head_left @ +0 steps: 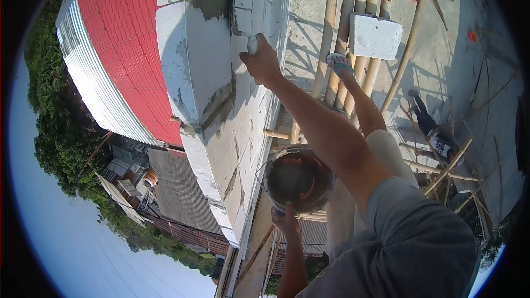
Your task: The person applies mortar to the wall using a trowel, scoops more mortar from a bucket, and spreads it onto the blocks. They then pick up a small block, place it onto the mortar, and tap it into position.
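Note:
One hand, my right hand [261, 62], grips the pale handle of a trowel [234, 14], whose thin blade stands against the light block wall [212, 60]. Beside the blade a dark wet patch of mortar [210, 0] clings to the wall face. Lower in the view, my left hand [287, 222] is closed at the rim of a round bucket [298, 179]. Dark material fills the bucket, and its wire handle hangs out on the wall side. More grey mortar [219, 105] marks a stepped joint in the wall.
Bamboo poles [331, 33] form the scaffold under my sandaled foot [340, 62]. A white block [375, 36] lies across them. Far below, a person [439, 138] is on the ground near more poles. Beyond the wall are a red roof [124, 33] and trees.

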Demonstrator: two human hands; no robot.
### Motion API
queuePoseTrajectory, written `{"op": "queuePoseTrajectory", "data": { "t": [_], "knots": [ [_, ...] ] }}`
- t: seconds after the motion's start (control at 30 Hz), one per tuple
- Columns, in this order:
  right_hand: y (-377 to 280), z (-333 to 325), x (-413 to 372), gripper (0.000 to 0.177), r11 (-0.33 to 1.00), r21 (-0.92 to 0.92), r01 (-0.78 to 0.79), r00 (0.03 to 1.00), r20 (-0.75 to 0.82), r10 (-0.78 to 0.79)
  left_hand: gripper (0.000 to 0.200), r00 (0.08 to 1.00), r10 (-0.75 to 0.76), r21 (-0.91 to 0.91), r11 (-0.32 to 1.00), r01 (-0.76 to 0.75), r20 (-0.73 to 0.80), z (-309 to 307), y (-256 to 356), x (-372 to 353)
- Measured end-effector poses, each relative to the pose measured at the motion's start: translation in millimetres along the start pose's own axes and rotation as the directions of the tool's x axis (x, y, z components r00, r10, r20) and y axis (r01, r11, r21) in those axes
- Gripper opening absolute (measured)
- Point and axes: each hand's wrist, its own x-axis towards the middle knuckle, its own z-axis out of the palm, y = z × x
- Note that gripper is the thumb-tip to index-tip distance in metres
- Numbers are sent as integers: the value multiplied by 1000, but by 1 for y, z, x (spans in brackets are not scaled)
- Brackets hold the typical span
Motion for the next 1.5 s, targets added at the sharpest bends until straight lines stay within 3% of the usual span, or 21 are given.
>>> {"op": "queuePoseTrajectory", "data": {
  "t": [0.03,0.07,0.2,0.27,0.37,0.43,0.5,0.63,0.73,0.77,0.83,0.9,0.97,1.0,1.03,1.1,1.2,1.33,1.5],
  "knots": [
    [-6,10,-1,48,962,-260,81,987,-117,-114,15,1000,1,-20,1000,-1,-7,1,1,-1],
    [-10,18,-8,48,973,-228,26,995,-87,-47,12,1000,4,-41,999,-5,-13,2,1,-1],
    [13,18,-47,49,946,-318,61,995,-52,-82,13,1000,7,-44,999,-7,1,-3,-4,0],
    [25,7,-75,49,961,-266,75,997,10,-75,14,1000,-4,17,1000,4,2,-4,-4,2],
    [45,-6,-81,48,965,-213,154,987,-22,-162,17,1000,5,60,998,-5,10,-3,2,0],
    [23,-15,-60,49,994,-62,-91,996,-7,90,18,1000,-4,42,999,3,14,-3,7,-3],
    [7,-16,-25,50,974,108,-197,980,30,195,18,999,-4,14,1000,4,32,0,10,-3],
    [-39,-8,0,51,998,28,-50,999,3,50,21,999,-10,12,1000,10,36,10,11,1],
    [-48,4,-29,56,973,-180,143,987,-50,-154,23,999,-29,28,999,28,44,15,11,-1],
    [-47,1,-37,56,975,-176,139,987,-55,-150,23,999,-18,16,1000,17,49,16,12,-1],
    [-55,-10,-58,57,984,-146,98,988,129,-79,23,998,1,33,999,-3,58,11,8,-1],
    [-49,-20,-68,52,986,-142,91,986,151,-70,23,997,28,40,999,-31,70,10,8,0],
    [-34,-24,-70,49,961,-72,269,957,132,-258,21,994,55,57,997,-60,93,10,15,-3],
    [-39,-27,-67,46,986,-61,154,984,98,-148,21,994,62,60,996,-68,90,10,19,-3],
    [-38,-28,-55,46,986,-54,158,984,96,-152,20,990,67,74,994,-76,122,9,22,-4],
    [-37,-30,-23,47,953,276,-124,986,143,87,19,984,79,88,992,-94,157,8,26,-3],
    [-39,-21,10,53,953,272,-133,980,183,85,18,979,117,102,986,-135,168,4,29,-4],
    [-84,-32,-40,59,976,216,-36,983,186,-5,20,985,123,57,990,-131,123,11,47,-12],
    [-108,-38,-96,59,970,218,104,923,343,-176,20,980,173,92,979,-182,94,-4,43,-2]
  ]
}}
